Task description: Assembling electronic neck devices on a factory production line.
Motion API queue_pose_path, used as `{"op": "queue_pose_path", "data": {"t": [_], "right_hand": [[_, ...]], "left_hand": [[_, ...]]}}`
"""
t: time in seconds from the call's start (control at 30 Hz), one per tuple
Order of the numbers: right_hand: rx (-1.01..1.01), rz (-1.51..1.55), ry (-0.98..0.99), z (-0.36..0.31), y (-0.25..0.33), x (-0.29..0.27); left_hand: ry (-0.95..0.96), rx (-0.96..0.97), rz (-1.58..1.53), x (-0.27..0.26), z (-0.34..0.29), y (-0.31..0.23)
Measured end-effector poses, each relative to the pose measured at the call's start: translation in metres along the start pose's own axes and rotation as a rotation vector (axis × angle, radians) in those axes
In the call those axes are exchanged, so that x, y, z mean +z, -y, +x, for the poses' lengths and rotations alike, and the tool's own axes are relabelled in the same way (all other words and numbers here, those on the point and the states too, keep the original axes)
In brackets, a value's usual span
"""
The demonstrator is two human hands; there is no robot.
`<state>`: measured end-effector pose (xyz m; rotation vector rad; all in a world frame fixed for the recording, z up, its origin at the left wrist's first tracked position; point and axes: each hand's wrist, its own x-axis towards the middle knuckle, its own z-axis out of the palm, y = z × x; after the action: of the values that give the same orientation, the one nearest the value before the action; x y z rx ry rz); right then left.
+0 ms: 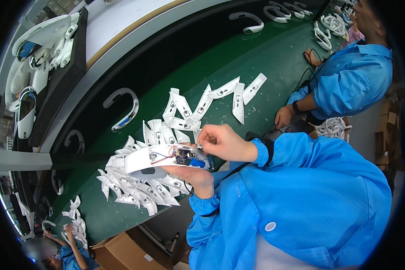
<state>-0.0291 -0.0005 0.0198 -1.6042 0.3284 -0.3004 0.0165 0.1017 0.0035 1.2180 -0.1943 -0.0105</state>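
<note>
A curved white plastic housing rests on my left hand, whose palm and fingers support it from beneath. Its open side faces up and shows a small dark circuit board, thin red and blue wires, and a blue cylindrical part near the end. Over that end is my right hand, thumb and fingers pinched together. Whatever lies between those fingertips is too small to make out. Under and beyond the housing spreads a pile of curved white plastic covers, each with a dark-edged cutout.
More white covers lie loosely across the green worktop. A curved white unit stands on the dark strip behind. A co-worker in blue is at the right, another at the lower left. A cardboard box stands below the table edge.
</note>
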Motion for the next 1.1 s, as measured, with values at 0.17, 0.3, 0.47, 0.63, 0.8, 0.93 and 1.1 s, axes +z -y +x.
{"op": "queue_pose_path", "data": {"t": [0.17, 0.3, 0.47, 0.63, 0.8, 0.93, 1.1], "right_hand": [[0.126, -0.33, 0.043, 0.002, -0.033, -0.039], [-0.077, -0.535, -0.135, -0.009, -0.125, -0.058], [-0.004, -0.714, 0.019, -0.013, -0.104, -0.08], [-0.126, -0.226, 0.012, 0.004, -0.009, -0.051], [-0.627, -0.406, 0.151, -0.001, 0.029, -0.032], [-0.58, -0.332, 0.192, -0.002, 0.02, -0.024], [-0.712, -0.444, 0.071, -0.004, 0.019, -0.018]], "left_hand": [[0.07, -0.159, -0.23, -0.033, 0.003, 0.026], [0.089, -0.345, -0.44, -0.035, 0.013, 0.003], [0.294, -0.519, -0.572, -0.022, 0.015, -0.013], [0.327, -0.632, -0.547, -0.015, 0.013, -0.021], [0.403, -0.59, -0.491, -0.015, 0.015, -0.01], [0.381, -0.624, -0.454, -0.005, 0.012, -0.019], [0.276, -0.657, -0.469, -0.001, 0.008, -0.024]]}}
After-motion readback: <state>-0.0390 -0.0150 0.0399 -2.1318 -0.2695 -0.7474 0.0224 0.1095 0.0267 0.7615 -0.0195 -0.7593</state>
